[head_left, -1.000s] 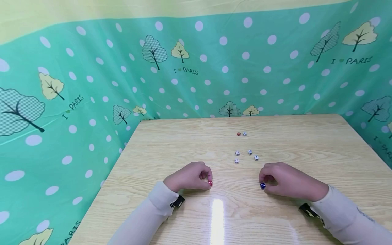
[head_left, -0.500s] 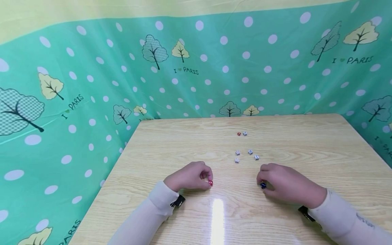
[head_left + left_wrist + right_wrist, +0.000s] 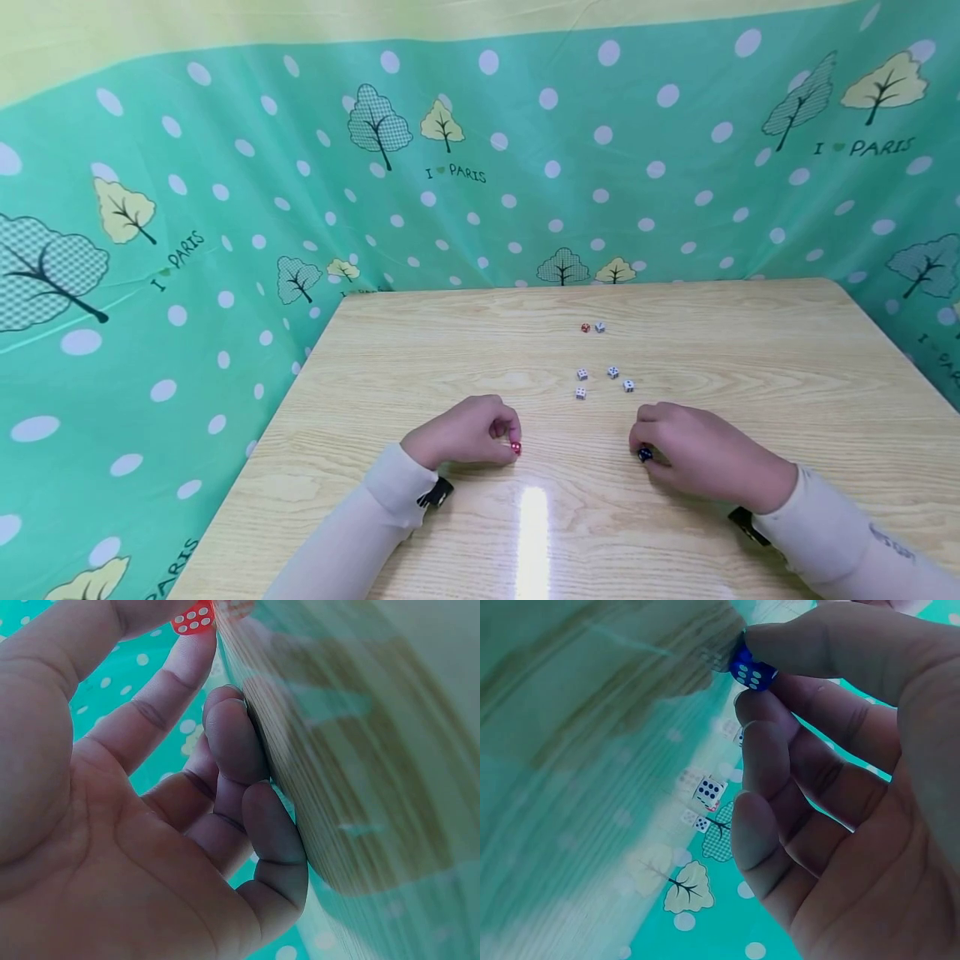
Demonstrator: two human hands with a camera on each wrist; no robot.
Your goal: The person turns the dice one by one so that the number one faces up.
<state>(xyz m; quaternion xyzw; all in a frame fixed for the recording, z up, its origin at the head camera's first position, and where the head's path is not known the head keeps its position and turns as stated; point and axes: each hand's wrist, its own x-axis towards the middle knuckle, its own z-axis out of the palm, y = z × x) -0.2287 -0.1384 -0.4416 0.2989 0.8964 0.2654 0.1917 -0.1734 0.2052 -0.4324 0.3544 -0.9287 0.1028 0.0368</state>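
My left hand (image 3: 467,432) rests at the near middle of the table, pinching a red die (image 3: 516,448) between thumb and index finger. In the left wrist view that red die (image 3: 193,619) shows six white pips and sits right at the tabletop, the other fingers curled below it. To the right, my right hand (image 3: 708,454) pinches a dark blue die (image 3: 645,455) with thumb and fingers. Seen from the right wrist, the blue die (image 3: 751,673) is tilted, white pips facing the camera, its lower edge at the fingertips.
Several white dice lie beyond the hands, among them one white die (image 3: 581,393) and another white die (image 3: 628,386). Farther back, a second red die (image 3: 586,328) sits beside a white die (image 3: 600,327). A green dotted curtain (image 3: 450,225) hangs behind the wooden table (image 3: 420,342).
Over the last second my right hand has shifted slightly left, its fingers coming farther around the blue die, which now looks turned. My left hand has kept its place with the red die.
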